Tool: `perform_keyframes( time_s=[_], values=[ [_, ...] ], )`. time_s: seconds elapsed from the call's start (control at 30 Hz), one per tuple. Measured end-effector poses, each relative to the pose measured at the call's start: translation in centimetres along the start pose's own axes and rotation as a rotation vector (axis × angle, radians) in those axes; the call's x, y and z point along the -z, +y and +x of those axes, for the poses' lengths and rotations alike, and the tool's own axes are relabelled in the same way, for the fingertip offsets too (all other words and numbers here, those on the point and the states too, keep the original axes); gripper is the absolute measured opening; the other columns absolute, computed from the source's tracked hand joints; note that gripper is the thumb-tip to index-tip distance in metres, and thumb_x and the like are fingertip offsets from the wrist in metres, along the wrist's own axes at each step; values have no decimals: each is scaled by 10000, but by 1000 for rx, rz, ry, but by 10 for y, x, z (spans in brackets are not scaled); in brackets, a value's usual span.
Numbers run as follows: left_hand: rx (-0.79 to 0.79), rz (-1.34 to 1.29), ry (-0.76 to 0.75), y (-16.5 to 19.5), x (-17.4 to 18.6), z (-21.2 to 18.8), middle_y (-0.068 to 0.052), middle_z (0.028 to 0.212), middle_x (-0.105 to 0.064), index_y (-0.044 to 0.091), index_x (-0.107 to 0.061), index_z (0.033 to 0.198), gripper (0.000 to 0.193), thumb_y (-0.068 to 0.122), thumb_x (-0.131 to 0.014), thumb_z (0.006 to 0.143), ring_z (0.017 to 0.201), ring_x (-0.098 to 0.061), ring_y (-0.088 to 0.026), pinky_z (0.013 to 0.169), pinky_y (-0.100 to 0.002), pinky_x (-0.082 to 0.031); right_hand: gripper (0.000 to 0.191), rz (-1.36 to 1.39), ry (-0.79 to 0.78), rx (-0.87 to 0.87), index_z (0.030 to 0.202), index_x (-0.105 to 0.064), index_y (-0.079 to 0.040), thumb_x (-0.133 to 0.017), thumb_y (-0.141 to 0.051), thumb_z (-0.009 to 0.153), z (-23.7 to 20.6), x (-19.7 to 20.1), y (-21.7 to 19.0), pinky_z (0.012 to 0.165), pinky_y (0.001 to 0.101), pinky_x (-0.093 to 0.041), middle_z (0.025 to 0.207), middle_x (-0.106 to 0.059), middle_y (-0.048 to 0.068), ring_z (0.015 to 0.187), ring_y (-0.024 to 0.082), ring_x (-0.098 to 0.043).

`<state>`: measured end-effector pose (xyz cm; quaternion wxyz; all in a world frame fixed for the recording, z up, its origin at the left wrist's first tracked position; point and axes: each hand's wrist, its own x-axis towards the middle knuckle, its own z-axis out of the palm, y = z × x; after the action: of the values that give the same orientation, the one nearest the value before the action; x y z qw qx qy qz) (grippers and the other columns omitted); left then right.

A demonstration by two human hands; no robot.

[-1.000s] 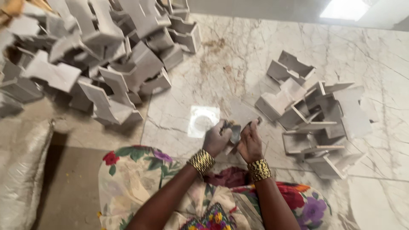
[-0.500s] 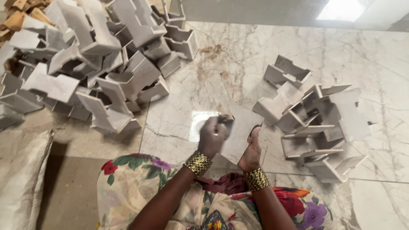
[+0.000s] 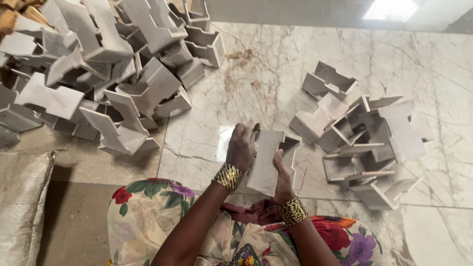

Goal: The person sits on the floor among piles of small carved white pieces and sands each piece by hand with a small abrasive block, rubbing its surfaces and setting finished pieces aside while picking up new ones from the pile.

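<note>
A grey cardboard box piece (image 3: 268,160) is held upright over the marble floor, between both hands. My left hand (image 3: 241,147) grips its left edge from above, with a small dark tool tip showing at the fingers. My right hand (image 3: 282,170) supports the piece from below and behind, thumb on its face. Both wrists wear gold beaded bangles. My lap in floral cloth lies just below the hands.
A large heap of folded grey cardboard pieces (image 3: 98,74) fills the upper left. A smaller cluster of similar pieces (image 3: 364,138) lies on the right. A pale woven sack (image 3: 24,207) sits at the lower left. The marble floor (image 3: 276,64) stretches ahead.
The hands have lifted the grey piece up and turned it on edge. The view has moved closer, and the left hand now closes on the piece's top left edge.
</note>
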<state>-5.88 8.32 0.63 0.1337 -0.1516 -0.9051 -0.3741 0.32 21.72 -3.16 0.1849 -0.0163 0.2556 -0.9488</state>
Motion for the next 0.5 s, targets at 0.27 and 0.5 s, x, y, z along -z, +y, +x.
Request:
perform_keyframes(
  time_s=[0.27, 0.5],
  values=[
    [88, -41, -12, 20, 3, 3, -149, 973, -559, 19, -609, 1162, 321, -104, -382, 972, 735, -590, -227, 560, -299, -545, 665, 22, 256, -2, 1447, -461, -28, -396, -545, 1034, -1, -14, -4, 908, 416, -605, 1264, -681, 138, 1128, 273, -670],
    [-517, -40, 40, 18, 0, -55, -116, 957, -580, 25, -597, 1111, 108, 49, -584, 1006, 880, -628, -251, 800, -348, -586, 692, 44, 134, 112, 1315, -548, 6, -432, -620, 1045, 5, 15, -8, 831, 372, -623, 1106, -690, 166, 969, 256, -708]
  ],
)
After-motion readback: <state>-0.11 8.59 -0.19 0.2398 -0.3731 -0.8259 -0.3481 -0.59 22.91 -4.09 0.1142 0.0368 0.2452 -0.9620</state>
